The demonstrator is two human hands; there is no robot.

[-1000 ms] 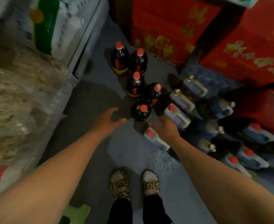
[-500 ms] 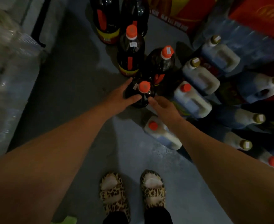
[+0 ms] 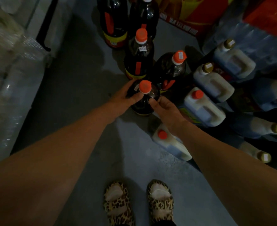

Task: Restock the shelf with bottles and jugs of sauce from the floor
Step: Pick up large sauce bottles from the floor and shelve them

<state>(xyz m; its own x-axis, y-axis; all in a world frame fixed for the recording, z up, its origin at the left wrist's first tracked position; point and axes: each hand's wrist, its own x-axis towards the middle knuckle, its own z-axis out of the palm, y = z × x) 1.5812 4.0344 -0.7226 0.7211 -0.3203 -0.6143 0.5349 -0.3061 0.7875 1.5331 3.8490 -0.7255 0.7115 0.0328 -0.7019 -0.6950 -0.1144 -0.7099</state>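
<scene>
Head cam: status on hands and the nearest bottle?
Left hand and right hand grip the nearest dark sauce bottle, one each side. Bottle upright on floor. White jug under right wrist.

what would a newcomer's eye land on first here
Both hands, left hand and right hand, grip the nearest dark orange-capped sauce bottle at centre on the grey floor. White plastic handled jugs crowd the right; leopard-print slippers stand below.
</scene>
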